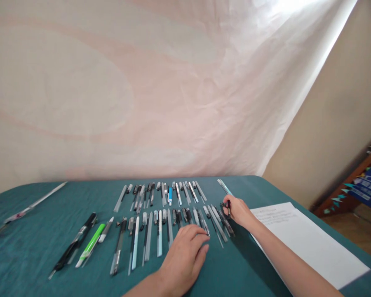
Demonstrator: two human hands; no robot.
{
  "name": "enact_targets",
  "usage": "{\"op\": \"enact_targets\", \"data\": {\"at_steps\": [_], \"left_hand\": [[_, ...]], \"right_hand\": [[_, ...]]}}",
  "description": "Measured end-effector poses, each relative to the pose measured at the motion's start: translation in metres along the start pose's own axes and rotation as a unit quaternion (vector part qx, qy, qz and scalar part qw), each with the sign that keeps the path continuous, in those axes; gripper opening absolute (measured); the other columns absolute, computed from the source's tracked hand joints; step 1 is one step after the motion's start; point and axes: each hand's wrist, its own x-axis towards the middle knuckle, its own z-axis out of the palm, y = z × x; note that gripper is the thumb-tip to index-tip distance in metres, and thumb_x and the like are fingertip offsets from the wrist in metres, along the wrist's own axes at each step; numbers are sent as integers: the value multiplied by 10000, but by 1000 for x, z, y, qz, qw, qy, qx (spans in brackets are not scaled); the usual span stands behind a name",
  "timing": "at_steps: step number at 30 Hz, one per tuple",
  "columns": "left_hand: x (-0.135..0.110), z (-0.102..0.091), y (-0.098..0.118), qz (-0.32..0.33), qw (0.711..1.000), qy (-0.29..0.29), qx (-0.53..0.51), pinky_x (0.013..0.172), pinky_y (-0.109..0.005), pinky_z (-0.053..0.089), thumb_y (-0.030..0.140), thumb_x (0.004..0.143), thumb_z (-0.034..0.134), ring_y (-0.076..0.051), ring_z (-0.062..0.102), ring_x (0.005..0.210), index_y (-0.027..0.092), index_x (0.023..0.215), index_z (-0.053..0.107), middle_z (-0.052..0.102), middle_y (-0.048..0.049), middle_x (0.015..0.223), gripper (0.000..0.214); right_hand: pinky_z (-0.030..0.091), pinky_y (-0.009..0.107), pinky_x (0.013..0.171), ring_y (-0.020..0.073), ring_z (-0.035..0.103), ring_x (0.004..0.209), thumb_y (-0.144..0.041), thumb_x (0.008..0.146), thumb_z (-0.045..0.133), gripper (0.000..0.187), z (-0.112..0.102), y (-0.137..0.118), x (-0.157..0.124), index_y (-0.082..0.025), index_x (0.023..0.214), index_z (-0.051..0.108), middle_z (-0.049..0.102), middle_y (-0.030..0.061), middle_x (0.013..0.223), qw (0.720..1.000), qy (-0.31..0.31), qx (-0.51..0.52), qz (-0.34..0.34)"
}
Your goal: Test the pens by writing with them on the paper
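My left hand (185, 255) rests low over the front row of pens, its fingers loosely bent and the thumb apart. The fingertips are close to a slim clear pen barrel (203, 220), and no thing shows in their hold. My right hand (238, 211) is pinched on a short dark pen piece (228, 207) at the right end of that row. Its exact part is hard to tell. Just beyond those fingers lies a light blue pen (224, 186). Under and left of the right hand are dark pen parts (225, 225) and a clear tube (218, 222).
A back row of pen parts includes a blue piece (170, 196). Left of the rows lie a green pen (91, 245), a black pen (76, 241) and a long pale strip (37, 203). Printed paper sheets (309, 243) lie right, on the green tablecloth (27, 247).
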Motion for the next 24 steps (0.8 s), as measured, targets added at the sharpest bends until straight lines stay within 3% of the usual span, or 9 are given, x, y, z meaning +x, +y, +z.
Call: {"op": "enact_targets", "data": {"at_steps": [5, 10, 14, 19, 21, 24], "left_hand": [[5, 5, -5, -77, 984, 51, -153, 829, -306, 434, 227, 859, 416, -159, 538, 908, 209, 1053, 519, 562, -62, 1000, 221], [12, 11, -14, -192, 908, 112, -356, 651, -269, 491, 315, 836, 461, -148, 596, 780, 166, 1129, 427, 559, -75, 980, 330], [14, 7, -14, -208, 887, 126, -392, 671, -263, 470, 340, 807, 503, -155, 595, 785, 158, 1035, 503, 610, -54, 917, 291], [16, 2, -17, -210, 885, 150, -387, 618, -229, 443, 346, 800, 513, -121, 550, 670, 146, 861, 579, 611, -17, 762, 219], [18, 0, -21, -239, 850, 177, -434, 606, -212, 441, 341, 785, 542, -105, 537, 644, 136, 849, 582, 595, -7, 720, 218], [21, -2, -28, -283, 763, 225, -536, 614, -181, 444, 303, 760, 592, -76, 537, 628, 124, 844, 585, 590, 0, 698, 197]], "right_hand": [[411, 239, 596, 130, 553, 611, -250, 713, 538, 200, -14, -34, -9, -188, 903, 522, 604, 0, 733, 996, -12, 74, -47], [441, 231, 605, 128, 561, 645, -302, 726, 581, 214, -19, -95, -33, -191, 900, 522, 599, 6, 763, 971, -64, 209, -95], [436, 224, 595, 119, 548, 619, -313, 745, 575, 171, -11, -126, -51, -212, 875, 531, 594, -9, 734, 965, -87, 218, -114], [445, 243, 640, 140, 569, 665, -340, 758, 570, 204, 0, -129, -57, -221, 922, 547, 612, 5, 781, 965, -68, 231, -104], [449, 257, 687, 152, 574, 737, -354, 805, 509, 254, 0, -125, -57, -226, 1022, 536, 610, 27, 860, 962, -50, 249, -99], [445, 273, 687, 155, 552, 744, -360, 880, 352, 310, -3, -122, -59, -221, 1070, 555, 573, 44, 851, 958, -7, 259, -121]]}}
